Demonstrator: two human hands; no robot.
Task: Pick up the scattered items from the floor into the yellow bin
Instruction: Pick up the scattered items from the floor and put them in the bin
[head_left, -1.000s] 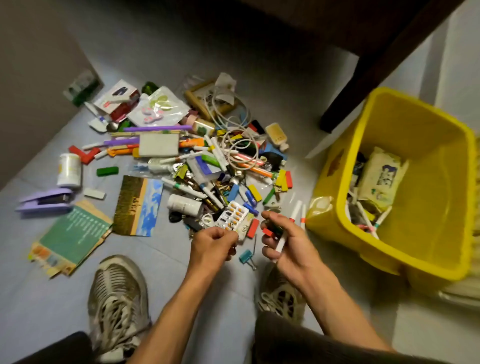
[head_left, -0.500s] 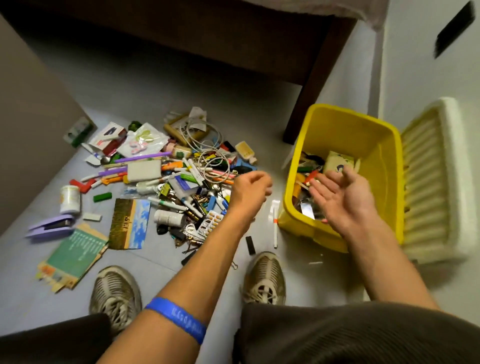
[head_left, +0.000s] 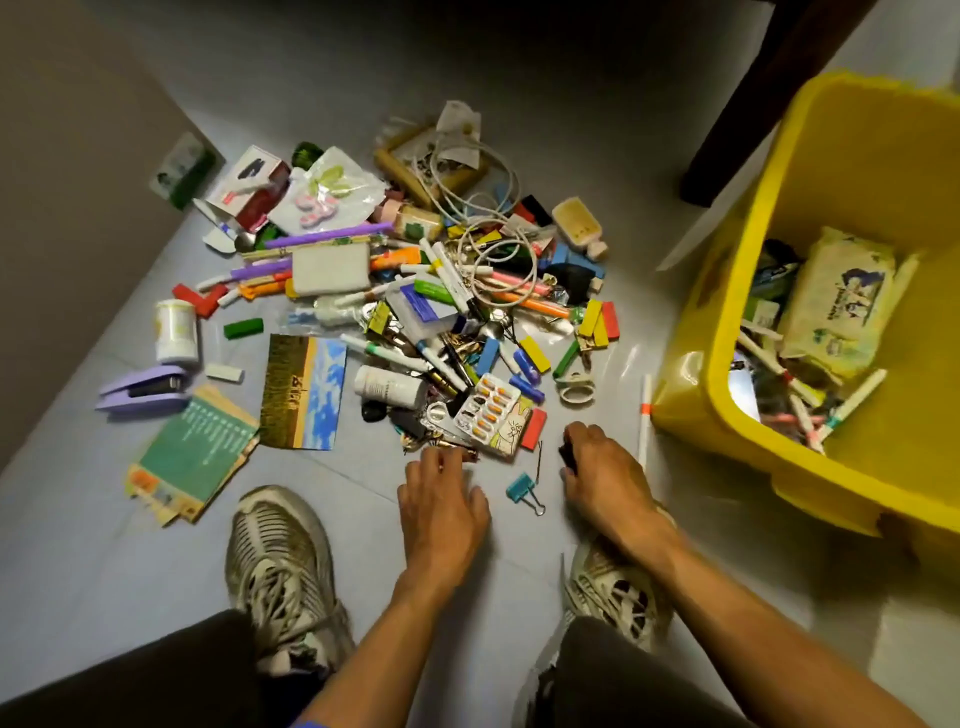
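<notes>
both hands reach to the grey floor: left hand (head_left: 441, 506) fingers spread over clutter, right hand (head_left: 597, 467) apparently pinching a small black object (head_left: 566, 457), beside the yellow plastic bin (head_left: 727, 364).

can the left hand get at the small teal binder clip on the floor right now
Probably yes. The small teal binder clip lies alone on bare grey floor between the left hand and the right hand, with nothing on top of it or in between.

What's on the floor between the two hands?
In the head view, a teal binder clip and a thin hairpin lie between the left hand and right hand.
</notes>
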